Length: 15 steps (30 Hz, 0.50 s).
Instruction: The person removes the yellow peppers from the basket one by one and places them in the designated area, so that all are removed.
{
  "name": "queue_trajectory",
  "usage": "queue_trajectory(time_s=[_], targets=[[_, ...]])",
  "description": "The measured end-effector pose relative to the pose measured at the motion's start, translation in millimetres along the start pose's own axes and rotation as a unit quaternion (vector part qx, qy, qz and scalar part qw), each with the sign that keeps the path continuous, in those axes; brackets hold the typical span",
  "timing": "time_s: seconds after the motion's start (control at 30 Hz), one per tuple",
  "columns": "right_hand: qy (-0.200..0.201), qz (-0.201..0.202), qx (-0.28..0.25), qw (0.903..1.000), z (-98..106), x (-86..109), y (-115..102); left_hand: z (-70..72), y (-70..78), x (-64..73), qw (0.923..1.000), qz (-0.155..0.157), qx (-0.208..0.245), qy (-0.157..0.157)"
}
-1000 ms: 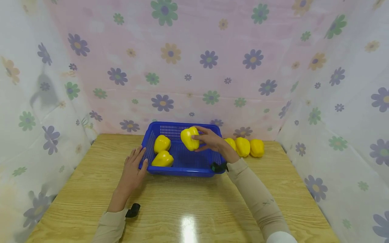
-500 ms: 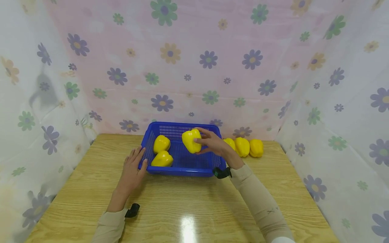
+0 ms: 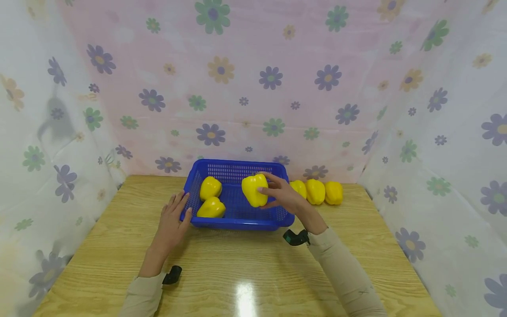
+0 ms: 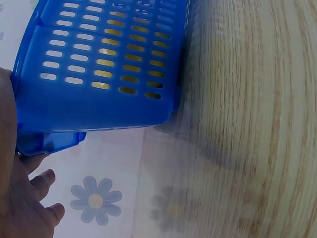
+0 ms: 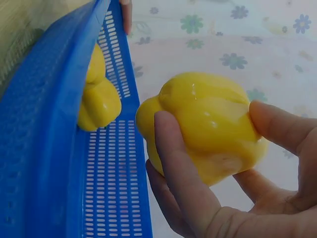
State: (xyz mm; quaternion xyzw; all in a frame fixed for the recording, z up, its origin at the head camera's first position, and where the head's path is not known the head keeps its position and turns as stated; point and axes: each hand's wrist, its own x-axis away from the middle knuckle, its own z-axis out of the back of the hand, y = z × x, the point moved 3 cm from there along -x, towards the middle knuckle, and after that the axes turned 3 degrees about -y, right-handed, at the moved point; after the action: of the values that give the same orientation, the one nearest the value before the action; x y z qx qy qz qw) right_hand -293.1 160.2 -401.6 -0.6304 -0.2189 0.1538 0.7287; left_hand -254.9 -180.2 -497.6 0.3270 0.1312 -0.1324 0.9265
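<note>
A yellow bell pepper (image 3: 255,190) is gripped by my right hand (image 3: 283,193) above the right half of a blue plastic basket (image 3: 237,225). In the right wrist view, thumb and fingers wrap round this bell pepper (image 5: 208,124). My left hand (image 3: 173,222) rests on the basket's left rim with its fingers fairly straight; the left wrist view shows it at the rim beside the slotted wall (image 4: 99,104). Inside the basket, two yellow bell peppers lie along the left side, a rear one (image 3: 211,188) and a front one (image 3: 211,208).
Three more yellow bell peppers stand in a row right of the basket: a partly hidden one (image 3: 299,188), a middle one (image 3: 315,192) and an outer one (image 3: 334,193). Flower-printed cloth (image 3: 245,88) closes in the wooden table (image 3: 222,273) at the back and both sides.
My right hand has moved a little right and toward me with the bell pepper, which stays above the basket. The left hand has kept its place on the rim.
</note>
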Motion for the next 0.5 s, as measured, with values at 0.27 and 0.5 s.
queue_trajectory(time_s=[0.27, 0.5], targets=[[0.009, 0.001, -0.019, 0.9998, -2.6, 26.5, 10.9, 1.2, -0.3, 0.1, 1.0000, 0.001, -0.002, -0.003], [0.015, 0.005, -0.048, 0.9987, 2.4, 51.4, 29.7, 0.1, -0.6, 0.0, 1.0000, 0.004, -0.006, -0.007]])
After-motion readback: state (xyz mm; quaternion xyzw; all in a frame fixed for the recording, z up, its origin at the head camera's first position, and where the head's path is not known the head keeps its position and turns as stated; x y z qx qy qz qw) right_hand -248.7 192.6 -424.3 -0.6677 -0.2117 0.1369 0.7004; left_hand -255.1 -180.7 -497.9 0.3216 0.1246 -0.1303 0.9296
